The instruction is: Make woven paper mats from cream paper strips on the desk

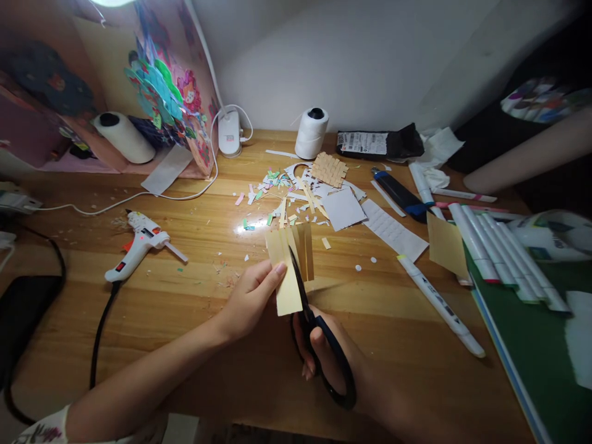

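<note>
Thumb on top, my left hand (pixel 253 296) pinches a pale yellow piece of card (pixel 289 293) by its left edge, above the table. The card's right side is cut into several narrow strips that hang together at the far end. My right hand (pixel 340 345) grips black-handled scissors (pixel 333 370), thumb and fingers through the loops. Their dark blades lie along the card, pointing away from me, with the paper between or against them. Beyond the card lies a heap of paper scraps (pixel 296 191), with a woven tan paper square (pixel 329 169) on it.
A white glue gun (pixel 141 243) lies on the left, its black cord running toward me. At the back stands a thread spool (pixel 311 132). On the right are a blue-black utility knife (pixel 401 194), a marker (pixel 439 305), and several more markers (pixel 504 253) on a green board (pixel 531 345).
</note>
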A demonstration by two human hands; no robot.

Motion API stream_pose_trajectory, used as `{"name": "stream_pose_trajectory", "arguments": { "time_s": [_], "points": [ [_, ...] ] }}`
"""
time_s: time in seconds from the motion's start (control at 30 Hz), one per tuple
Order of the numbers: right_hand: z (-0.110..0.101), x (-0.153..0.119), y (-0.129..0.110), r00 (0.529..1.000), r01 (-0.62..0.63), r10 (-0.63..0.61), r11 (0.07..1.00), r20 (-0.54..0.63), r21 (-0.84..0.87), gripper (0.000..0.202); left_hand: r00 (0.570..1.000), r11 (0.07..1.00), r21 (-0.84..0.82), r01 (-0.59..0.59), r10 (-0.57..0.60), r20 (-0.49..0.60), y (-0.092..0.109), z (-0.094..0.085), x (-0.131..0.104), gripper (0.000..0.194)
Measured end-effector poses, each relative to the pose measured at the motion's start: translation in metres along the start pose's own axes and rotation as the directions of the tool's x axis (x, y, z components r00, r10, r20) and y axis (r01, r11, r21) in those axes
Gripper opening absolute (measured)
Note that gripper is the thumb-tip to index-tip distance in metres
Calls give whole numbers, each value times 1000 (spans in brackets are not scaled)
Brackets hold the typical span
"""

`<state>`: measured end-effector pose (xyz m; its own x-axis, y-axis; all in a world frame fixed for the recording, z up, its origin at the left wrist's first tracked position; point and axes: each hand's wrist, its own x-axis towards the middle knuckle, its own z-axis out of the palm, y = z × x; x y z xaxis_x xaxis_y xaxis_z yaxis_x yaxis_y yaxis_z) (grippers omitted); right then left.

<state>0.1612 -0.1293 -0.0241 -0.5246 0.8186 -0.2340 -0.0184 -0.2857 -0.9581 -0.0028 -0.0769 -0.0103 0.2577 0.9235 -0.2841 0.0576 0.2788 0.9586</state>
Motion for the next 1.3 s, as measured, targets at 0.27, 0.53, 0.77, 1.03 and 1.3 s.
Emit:
{"name": "stream_pose_trajectory", "arguments": {
  "time_s": [0.27, 0.53, 0.77, 1.03, 1.3],
  "points": [
    [-3, -3, 0, 999, -48, 47, 997, -12, -59, 52, 1000, 997, -72, 12, -12, -2, -1, 2, 0, 37],
    [-3, -3, 1, 995, -91, 93, 994, 46, -55, 56, 970, 993, 38, -114, 120, -212, 2, -4, 5, 33],
    [-1, -2, -4, 999, -25, 29, 994, 35, -103, 60, 962, 957, 252, -144, 195, -192, 4, -3, 0, 38],
    [-2, -4, 0, 1000, -24, 23, 981, -10, -191, 55, 966, 963, 217, -159, 198, -169, 5, 0, 0, 38],
    [-2, -4, -10, 999, -21, 27, 993, 46, -115, 58, 988, 982, 151, -110, 125, -89, 8, 1, -3, 38]
  ]
}}
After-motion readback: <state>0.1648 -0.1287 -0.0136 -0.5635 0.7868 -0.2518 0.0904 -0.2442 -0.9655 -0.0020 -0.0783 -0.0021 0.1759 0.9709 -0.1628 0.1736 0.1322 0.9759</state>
